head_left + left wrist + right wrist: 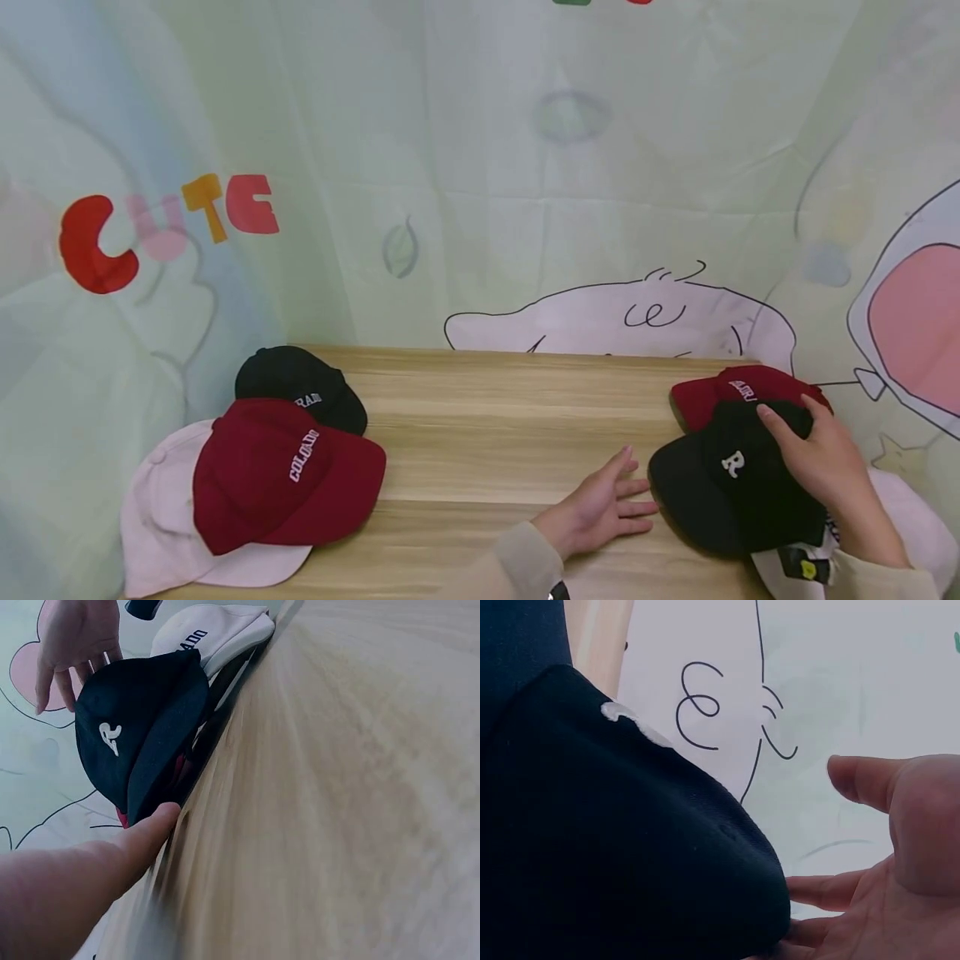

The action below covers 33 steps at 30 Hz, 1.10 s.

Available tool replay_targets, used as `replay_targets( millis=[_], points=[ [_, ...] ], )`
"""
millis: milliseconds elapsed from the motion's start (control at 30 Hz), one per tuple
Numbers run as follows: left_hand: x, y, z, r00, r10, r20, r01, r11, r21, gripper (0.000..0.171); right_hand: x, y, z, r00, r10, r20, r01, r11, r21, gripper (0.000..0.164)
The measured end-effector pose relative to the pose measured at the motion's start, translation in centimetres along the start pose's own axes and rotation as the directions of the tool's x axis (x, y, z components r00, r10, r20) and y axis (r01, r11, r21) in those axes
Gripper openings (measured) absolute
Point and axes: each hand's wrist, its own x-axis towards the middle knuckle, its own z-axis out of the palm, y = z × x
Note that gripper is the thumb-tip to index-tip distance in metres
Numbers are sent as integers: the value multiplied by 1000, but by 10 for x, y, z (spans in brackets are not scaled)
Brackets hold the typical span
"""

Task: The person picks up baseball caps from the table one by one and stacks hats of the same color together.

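A black cap (750,492) with a white letter R lies on top of a group of caps at the table's right side, its brim towards the middle. My right hand (825,454) is over the back of its crown, thumb spread away from the fingers. In the right wrist view the fingertips go out of sight at the cap's edge, and the thumb stands apart from the cloth. Beside the brim is my left hand (603,504), palm turned to the cap and fingers stretched out. A dark red cap (697,400) sits behind the black one, and a pale cap (911,517) in front.
On the left side of the wooden table (480,442) another group of caps overlaps: a dark red cap (255,475), a black cap (277,375) behind it and a pale pink cap (161,508) beneath. A printed curtain (480,167) hangs around the table.
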Motion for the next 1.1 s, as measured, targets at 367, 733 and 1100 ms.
replay_targets(
  millis=[367, 733, 1100],
  points=[
    [4, -5, 4, 1000, -10, 3, 11, 999, -37, 92, -1, -4, 0, 1000, 18, 24, -18, 1000, -2, 90],
    [9, -10, 7, 1000, -12, -9, 12, 997, -78, 95, -4, -3, -1, 999, 19, 33, -21, 998, 65, 90],
    [4, -3, 4, 1000, 18, 18, -16, 997, -78, 95, -7, -11, -6, 998, 57, -6, -56, 989, 140, 85]
  ],
)
